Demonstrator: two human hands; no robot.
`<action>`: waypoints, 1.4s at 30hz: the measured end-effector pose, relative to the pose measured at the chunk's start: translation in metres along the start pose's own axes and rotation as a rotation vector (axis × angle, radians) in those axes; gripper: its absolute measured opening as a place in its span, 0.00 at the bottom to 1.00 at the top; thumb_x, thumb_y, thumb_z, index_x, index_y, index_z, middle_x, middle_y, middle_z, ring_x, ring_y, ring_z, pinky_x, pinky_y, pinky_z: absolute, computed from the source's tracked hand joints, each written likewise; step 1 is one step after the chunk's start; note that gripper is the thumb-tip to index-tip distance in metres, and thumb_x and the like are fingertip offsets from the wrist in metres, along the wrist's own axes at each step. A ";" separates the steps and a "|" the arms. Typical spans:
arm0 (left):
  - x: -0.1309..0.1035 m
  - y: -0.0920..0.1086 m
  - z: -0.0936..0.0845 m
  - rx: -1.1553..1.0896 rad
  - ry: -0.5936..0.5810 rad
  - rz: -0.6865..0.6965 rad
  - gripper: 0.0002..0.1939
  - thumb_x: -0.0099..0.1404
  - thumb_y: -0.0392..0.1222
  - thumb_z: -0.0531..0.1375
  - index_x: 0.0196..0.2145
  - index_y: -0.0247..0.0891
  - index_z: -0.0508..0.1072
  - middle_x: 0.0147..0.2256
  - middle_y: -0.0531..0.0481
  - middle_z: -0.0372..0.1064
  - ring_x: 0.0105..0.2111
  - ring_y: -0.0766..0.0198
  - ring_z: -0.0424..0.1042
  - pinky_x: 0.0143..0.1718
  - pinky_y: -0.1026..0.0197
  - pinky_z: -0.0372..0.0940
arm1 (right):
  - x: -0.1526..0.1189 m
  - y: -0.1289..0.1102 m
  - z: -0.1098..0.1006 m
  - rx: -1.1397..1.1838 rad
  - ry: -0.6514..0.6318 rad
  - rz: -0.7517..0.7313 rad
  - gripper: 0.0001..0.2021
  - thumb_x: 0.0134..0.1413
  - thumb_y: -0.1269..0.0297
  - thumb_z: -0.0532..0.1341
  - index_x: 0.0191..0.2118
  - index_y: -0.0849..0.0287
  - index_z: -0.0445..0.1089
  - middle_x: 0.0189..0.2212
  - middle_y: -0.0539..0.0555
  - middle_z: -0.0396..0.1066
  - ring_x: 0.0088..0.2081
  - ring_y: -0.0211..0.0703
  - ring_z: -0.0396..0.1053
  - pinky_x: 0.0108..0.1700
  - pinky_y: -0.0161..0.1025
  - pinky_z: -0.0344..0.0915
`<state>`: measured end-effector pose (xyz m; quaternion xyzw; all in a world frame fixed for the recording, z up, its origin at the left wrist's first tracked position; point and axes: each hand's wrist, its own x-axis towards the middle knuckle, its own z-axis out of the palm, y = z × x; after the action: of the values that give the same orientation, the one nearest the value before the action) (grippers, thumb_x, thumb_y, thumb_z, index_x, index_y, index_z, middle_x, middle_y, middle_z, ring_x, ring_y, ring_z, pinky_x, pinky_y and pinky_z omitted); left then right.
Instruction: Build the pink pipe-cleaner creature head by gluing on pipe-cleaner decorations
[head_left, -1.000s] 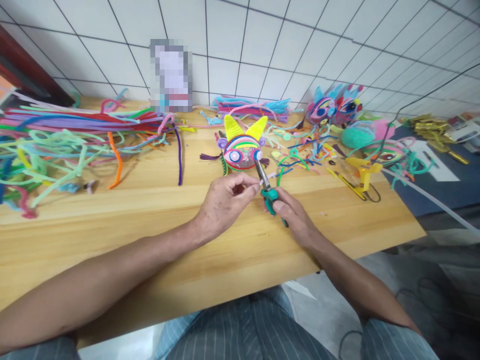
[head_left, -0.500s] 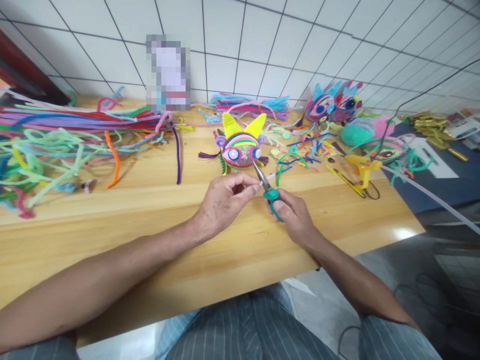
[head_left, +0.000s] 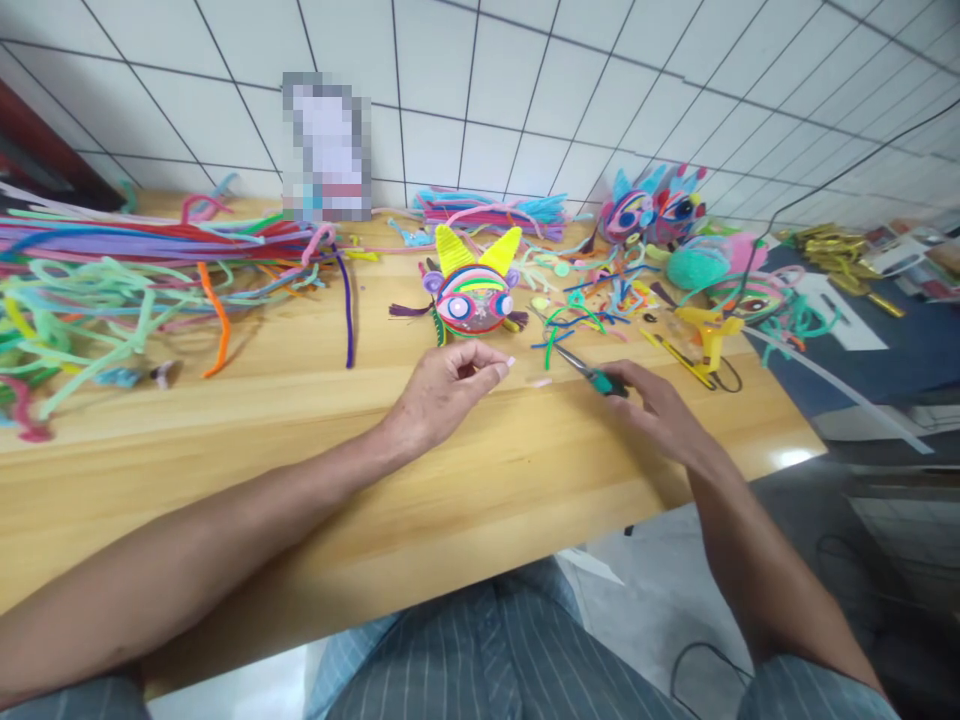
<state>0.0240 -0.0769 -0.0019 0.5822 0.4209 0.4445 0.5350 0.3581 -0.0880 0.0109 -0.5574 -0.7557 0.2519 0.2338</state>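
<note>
My left hand (head_left: 454,390) is closed in a pinch, with the tip of a short pale pink piece of pipe cleaner (head_left: 511,361) showing at the fingertips. Off to the right, my right hand (head_left: 656,405) has its fingers on the green handles of the scissors (head_left: 600,380), whose blades point toward the upper left, low over the table. Between the hands lies a small pale pink scrap (head_left: 539,382). Just beyond them sits a colourful mask-like figure (head_left: 474,300) with yellow horns, round eyes and purple tassels.
Piles of pipe cleaners (head_left: 97,300) cover the left side; another bundle (head_left: 491,215) lies by the tiled wall. Cut scraps are scattered right of the figure. Further right are a yellow glue gun (head_left: 709,335) with a cord and more finished figures (head_left: 630,212). The table's edge (head_left: 450,600) runs before me.
The scissors have moved right and down with my right hand, away from my left. A pale pink scrap now lies on the table. My left hand keeps its pinch, nearly in place.
</note>
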 end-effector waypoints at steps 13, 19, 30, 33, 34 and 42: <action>0.002 -0.003 0.000 -0.093 -0.106 -0.107 0.15 0.60 0.49 0.73 0.33 0.38 0.73 0.26 0.56 0.69 0.22 0.72 0.60 0.23 0.68 0.57 | 0.013 0.040 -0.010 -0.305 0.208 -0.192 0.22 0.61 0.45 0.70 0.54 0.51 0.79 0.56 0.65 0.80 0.60 0.69 0.75 0.65 0.72 0.67; 0.001 -0.005 -0.001 -0.119 -0.187 -0.150 0.19 0.59 0.53 0.75 0.33 0.38 0.74 0.25 0.56 0.68 0.21 0.72 0.60 0.23 0.68 0.56 | 0.029 -0.063 0.047 -0.115 0.025 -0.446 0.11 0.74 0.54 0.62 0.53 0.50 0.79 0.48 0.58 0.83 0.52 0.55 0.79 0.57 0.54 0.73; -0.007 -0.011 -0.005 0.233 -0.104 0.048 0.16 0.69 0.52 0.67 0.31 0.39 0.84 0.22 0.54 0.72 0.21 0.69 0.62 0.25 0.66 0.57 | 0.048 -0.071 0.074 0.030 0.024 -0.393 0.09 0.74 0.58 0.60 0.39 0.52 0.72 0.35 0.53 0.76 0.37 0.45 0.73 0.44 0.43 0.68; -0.010 -0.014 -0.003 0.302 -0.030 0.080 0.15 0.71 0.51 0.66 0.32 0.40 0.86 0.19 0.55 0.70 0.19 0.68 0.62 0.24 0.66 0.57 | 0.047 -0.068 0.083 0.027 0.048 -0.401 0.11 0.75 0.56 0.60 0.38 0.52 0.72 0.35 0.53 0.74 0.38 0.46 0.72 0.44 0.44 0.67; -0.011 -0.015 -0.002 0.319 -0.012 0.089 0.14 0.71 0.50 0.66 0.32 0.40 0.86 0.18 0.55 0.70 0.19 0.68 0.63 0.24 0.66 0.58 | 0.046 -0.068 0.086 0.021 0.064 -0.391 0.11 0.75 0.56 0.60 0.38 0.51 0.71 0.35 0.53 0.74 0.38 0.47 0.72 0.44 0.44 0.67; -0.013 -0.022 0.003 0.395 0.054 0.174 0.12 0.72 0.44 0.65 0.33 0.40 0.86 0.25 0.52 0.81 0.25 0.64 0.75 0.32 0.64 0.66 | 0.037 -0.068 0.103 -0.015 0.224 -0.285 0.09 0.69 0.62 0.61 0.34 0.50 0.67 0.30 0.52 0.73 0.33 0.46 0.69 0.38 0.43 0.64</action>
<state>0.0230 -0.0881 -0.0247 0.6977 0.4624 0.4134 0.3585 0.2337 -0.0822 -0.0215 -0.4709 -0.7982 0.1470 0.3458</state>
